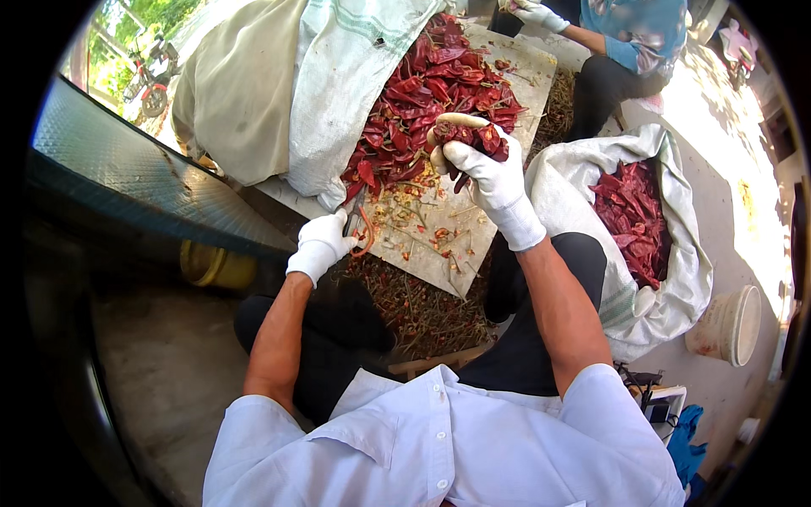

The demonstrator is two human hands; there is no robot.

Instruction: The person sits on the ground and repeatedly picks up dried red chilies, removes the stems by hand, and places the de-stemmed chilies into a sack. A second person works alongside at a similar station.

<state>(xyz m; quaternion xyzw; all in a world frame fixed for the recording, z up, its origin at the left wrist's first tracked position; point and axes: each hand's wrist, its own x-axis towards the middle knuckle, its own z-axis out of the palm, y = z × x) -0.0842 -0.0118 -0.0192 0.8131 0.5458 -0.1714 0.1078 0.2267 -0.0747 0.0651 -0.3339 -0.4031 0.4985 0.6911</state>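
Observation:
In a white glove, my left hand (320, 244) grips scissors by one side of their orange-red handle loop (366, 233); the blades point away from me toward the pile and are partly hidden. My right hand (497, 190), also gloved, is raised over the board and closed around a bunch of dried red chili peppers (485, 138). Below and beyond it, a heap of dried red chilies (437, 89) spills from under a white woven sack (342, 82) onto a pale board (485, 253). Cut stems and seeds (418, 222) lie scattered on the board's near part.
At right stands an open white woven sack (564, 184) of red chilies (630, 222), near a plastic bucket (728, 326). Stem litter (424, 310) covers the ground between my legs. Another person (633, 38) sits across at upper right. A padded sheet (146, 171) borders the left.

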